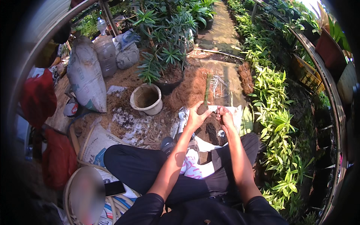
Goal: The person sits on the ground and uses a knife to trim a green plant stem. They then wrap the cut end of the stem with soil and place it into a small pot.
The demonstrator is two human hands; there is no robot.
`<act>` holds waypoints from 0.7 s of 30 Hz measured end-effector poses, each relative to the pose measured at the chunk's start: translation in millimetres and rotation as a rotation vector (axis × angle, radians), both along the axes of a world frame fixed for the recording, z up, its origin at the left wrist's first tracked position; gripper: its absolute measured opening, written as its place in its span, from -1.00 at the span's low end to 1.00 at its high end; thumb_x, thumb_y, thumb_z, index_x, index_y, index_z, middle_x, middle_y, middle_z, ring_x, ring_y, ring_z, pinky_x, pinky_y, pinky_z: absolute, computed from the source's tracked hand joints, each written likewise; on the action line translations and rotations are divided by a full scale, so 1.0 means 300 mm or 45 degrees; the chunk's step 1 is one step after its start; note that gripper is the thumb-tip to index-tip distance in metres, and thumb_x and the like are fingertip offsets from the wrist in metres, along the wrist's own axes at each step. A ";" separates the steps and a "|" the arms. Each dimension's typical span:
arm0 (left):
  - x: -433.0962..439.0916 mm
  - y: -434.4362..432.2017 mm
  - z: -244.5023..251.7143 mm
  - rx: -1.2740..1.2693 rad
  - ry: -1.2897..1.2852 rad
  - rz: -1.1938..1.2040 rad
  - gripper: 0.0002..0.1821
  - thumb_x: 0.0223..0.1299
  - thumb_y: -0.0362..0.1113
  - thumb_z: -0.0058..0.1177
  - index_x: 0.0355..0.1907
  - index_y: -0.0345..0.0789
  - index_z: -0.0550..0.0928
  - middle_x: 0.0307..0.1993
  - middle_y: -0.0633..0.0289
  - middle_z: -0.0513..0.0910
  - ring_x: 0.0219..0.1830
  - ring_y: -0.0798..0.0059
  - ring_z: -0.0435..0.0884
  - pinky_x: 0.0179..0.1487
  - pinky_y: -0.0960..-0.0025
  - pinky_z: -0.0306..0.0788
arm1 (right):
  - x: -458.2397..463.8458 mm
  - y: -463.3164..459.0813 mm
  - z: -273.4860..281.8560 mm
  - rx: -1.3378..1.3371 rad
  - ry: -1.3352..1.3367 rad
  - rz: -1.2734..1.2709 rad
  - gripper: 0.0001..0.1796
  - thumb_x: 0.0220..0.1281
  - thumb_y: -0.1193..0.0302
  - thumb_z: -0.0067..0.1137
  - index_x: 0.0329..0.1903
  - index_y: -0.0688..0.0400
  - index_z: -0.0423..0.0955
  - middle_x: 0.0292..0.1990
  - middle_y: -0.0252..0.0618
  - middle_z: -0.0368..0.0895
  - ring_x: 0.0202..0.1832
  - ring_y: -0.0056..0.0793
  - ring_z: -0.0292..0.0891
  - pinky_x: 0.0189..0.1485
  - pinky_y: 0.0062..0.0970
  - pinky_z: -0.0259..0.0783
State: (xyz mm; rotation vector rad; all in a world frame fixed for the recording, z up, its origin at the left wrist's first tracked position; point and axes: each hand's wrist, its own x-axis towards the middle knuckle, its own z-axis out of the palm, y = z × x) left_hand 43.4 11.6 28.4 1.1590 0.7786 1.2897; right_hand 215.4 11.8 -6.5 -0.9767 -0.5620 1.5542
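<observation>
My left hand [196, 116] is closed round the lower end of an upright green plant stem [207, 88], where a brown clump shows between thumb and fingers. Close to its right, my right hand [225, 116] has its fingers curled; what is between them is too small to tell. Below both hands, dark soil [209, 130] lies on a white sack [236, 112]. Past the hands are brown coconut fibre [194, 84] and a loose bunch of pale ties [218, 84]. A bundled roll of fibre [245, 78] lies further right.
An empty round pot [146, 99] stands left of the fibre, near a potted leafy plant [171, 54]. A full woven sack [85, 76] leans at the left. Leafy seedlings [277, 123] line the right side. A black phone [114, 188] lies at lower left by a coiled hose [116, 209].
</observation>
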 end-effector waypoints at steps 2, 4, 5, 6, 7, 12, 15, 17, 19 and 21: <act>0.019 -0.017 0.016 -0.050 -0.179 0.015 -0.70 0.23 -0.16 0.16 -0.17 -0.36 0.58 -0.43 0.30 0.62 -0.42 0.65 0.60 -0.39 0.52 0.52 | -0.023 -0.005 0.011 0.026 -0.055 -0.076 -0.81 0.42 0.36 -0.07 -0.06 0.20 0.35 -0.42 -0.38 0.39 -0.49 -0.65 0.30 -0.47 -0.67 0.29; 0.002 -0.009 0.022 -0.248 -0.305 -0.046 -0.63 0.30 -0.03 0.02 -0.22 -0.35 0.59 -0.48 0.29 0.60 -0.50 0.62 0.59 -0.48 0.51 0.50 | -0.039 0.000 0.020 0.082 0.005 -0.095 -0.71 0.42 0.26 -0.05 -0.02 0.22 0.35 -0.38 -0.36 0.44 -0.46 -0.63 0.33 -0.46 -0.64 0.32; -0.005 -0.005 0.024 -0.348 -0.368 -0.077 -0.58 0.34 0.04 -0.05 -0.24 -0.34 0.59 -0.50 0.29 0.59 -0.54 0.60 0.58 -0.53 0.51 0.50 | -0.046 0.002 0.025 0.029 0.057 -0.099 -0.70 0.42 0.26 -0.05 0.00 0.23 0.35 -0.36 -0.35 0.45 -0.45 -0.62 0.34 -0.46 -0.64 0.33; 0.002 -0.002 0.023 -0.356 -0.209 0.059 -0.44 0.35 0.18 -0.17 -0.30 -0.33 0.60 -0.58 0.30 0.56 -0.64 0.59 0.53 -0.58 0.51 0.45 | -0.071 -0.008 0.061 -0.025 0.109 -0.101 -0.68 0.42 0.25 -0.05 0.02 0.24 0.35 -0.34 -0.35 0.46 -0.44 -0.62 0.35 -0.45 -0.63 0.33; 0.003 -0.001 0.020 -0.388 -0.199 0.097 -0.45 0.35 0.17 -0.16 -0.31 -0.33 0.60 -0.59 0.31 0.55 -0.65 0.60 0.53 -0.58 0.52 0.44 | -0.087 -0.011 0.084 -0.079 0.162 -0.103 -0.66 0.42 0.24 -0.05 0.03 0.24 0.35 -0.33 -0.34 0.48 -0.43 -0.61 0.36 -0.45 -0.63 0.34; 0.007 0.018 -0.011 -0.475 -0.151 0.198 -0.48 0.35 0.14 -0.14 -0.36 -0.31 0.61 -0.64 0.34 0.54 -0.67 0.62 0.51 -0.61 0.52 0.40 | -0.088 0.006 -0.016 0.057 -0.179 -0.001 -0.67 0.43 0.22 -0.06 -0.06 0.26 0.40 -0.44 -0.36 0.46 -0.51 -0.65 0.30 -0.48 -0.65 0.30; 0.002 0.027 -0.026 -0.506 -0.128 0.225 -0.47 0.35 0.15 -0.13 -0.37 -0.32 0.61 -0.63 0.33 0.55 -0.67 0.61 0.51 -0.61 0.51 0.40 | -0.100 0.018 -0.034 -0.010 -0.282 -0.036 -0.70 0.43 0.23 -0.07 -0.11 0.25 0.40 -0.45 -0.39 0.45 -0.55 -0.67 0.27 -0.51 -0.66 0.26; 0.003 0.028 -0.025 -0.528 -0.131 0.242 -0.47 0.35 0.15 -0.14 -0.36 -0.33 0.61 -0.61 0.31 0.57 -0.66 0.60 0.51 -0.60 0.50 0.41 | -0.105 0.024 -0.036 -0.011 -0.231 -0.089 -0.72 0.44 0.23 -0.09 -0.11 0.22 0.39 -0.43 -0.37 0.46 -0.53 -0.62 0.34 -0.48 -0.62 0.34; 0.006 0.027 -0.018 -0.547 -0.151 0.261 -0.47 0.36 0.14 -0.15 -0.35 -0.34 0.60 -0.58 0.28 0.59 -0.66 0.58 0.52 -0.59 0.49 0.42 | -0.113 0.024 -0.025 0.003 -0.096 -0.135 -0.73 0.45 0.24 -0.10 -0.09 0.21 0.38 -0.37 -0.31 0.51 -0.47 -0.56 0.43 -0.42 -0.59 0.40; 0.009 0.027 -0.012 -0.527 -0.234 0.262 -0.48 0.37 0.13 -0.16 -0.31 -0.34 0.59 -0.56 0.26 0.58 -0.60 0.56 0.55 -0.53 0.49 0.44 | -0.129 0.017 0.002 0.001 0.009 -0.137 -0.68 0.46 0.20 -0.15 -0.03 0.21 0.36 -0.26 -0.21 0.55 -0.33 -0.50 0.51 -0.33 -0.56 0.44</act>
